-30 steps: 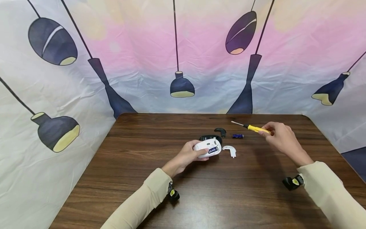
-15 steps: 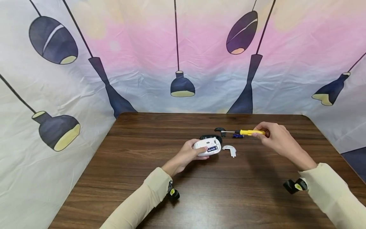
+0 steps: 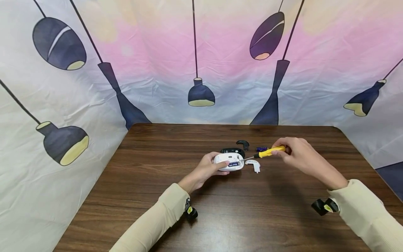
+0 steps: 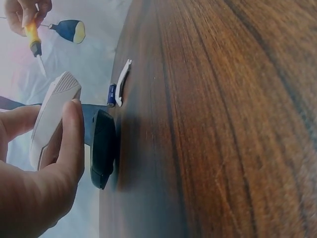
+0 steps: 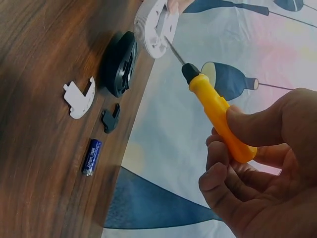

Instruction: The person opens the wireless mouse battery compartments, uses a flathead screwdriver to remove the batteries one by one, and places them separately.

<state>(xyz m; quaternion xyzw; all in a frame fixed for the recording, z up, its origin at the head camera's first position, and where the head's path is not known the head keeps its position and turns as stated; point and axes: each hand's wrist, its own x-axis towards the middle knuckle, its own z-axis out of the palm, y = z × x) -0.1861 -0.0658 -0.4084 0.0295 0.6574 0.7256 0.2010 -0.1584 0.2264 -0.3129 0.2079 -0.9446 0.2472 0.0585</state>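
My left hand [image 3: 206, 168] grips a white computer mouse [image 3: 224, 158], its underside up and the battery slot uncovered. A blue battery [image 3: 233, 164] sits in that slot, with the thumb beside it. In the right wrist view my right hand [image 5: 267, 153] holds a screwdriver [image 5: 213, 111] by its yellow handle, between thumb and fingers. The screwdriver's metal tip reaches the mouse near the end of the battery slot; whether it touches a screw is too small to tell. In the left wrist view, fingers and thumb clasp the mouse from both sides, above the table.
A black mouse [image 5: 119, 64] lies on the wooden table [image 3: 201, 217] just behind the white one. Near it are a white battery cover [image 5: 79, 99], a black battery cover [image 5: 111, 119] and a loose blue battery [image 5: 92, 157]. A printed cloth [image 3: 157, 70] hangs behind the table.
My right hand has moved left with the screwdriver and tilted it downward, bringing its tip from above the table to the white mouse. The left hand has stayed nearly still.
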